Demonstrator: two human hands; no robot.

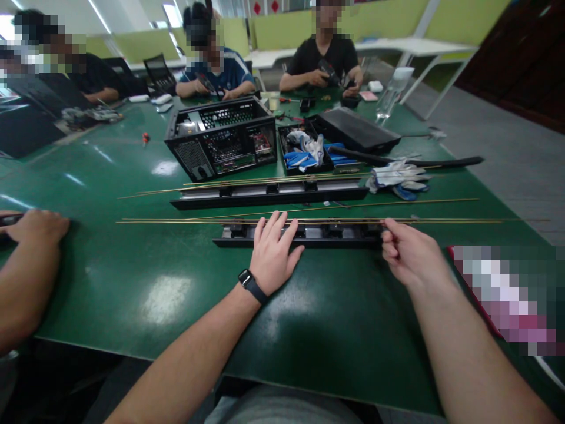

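Two thin brass-coloured rods [176, 221] run lengthwise along a black channel-shaped rail [318, 242] lying in front of me. My left hand [274, 253], wearing a watch, rests palm down across the rail and rods, its fingers extended and slightly apart. At the rail's right end, my right hand [412, 253] is closed, thumb and forefinger pinching at the rods; how many it grips I cannot tell. Behind lies a second black rail [265, 201] with more brass-coloured rods [207, 184] along its back edge. Another single rod [424, 201] slants between the two rails.
A computer case [238, 147] stands behind the rails. Gloves lie in a black box [285, 164] and more gloves [397, 176] beside a black tube [459, 161]. A co-worker's hand [44, 227] rests at left. Two people opposite hold power tools. A blurred item [507, 300] lies right.
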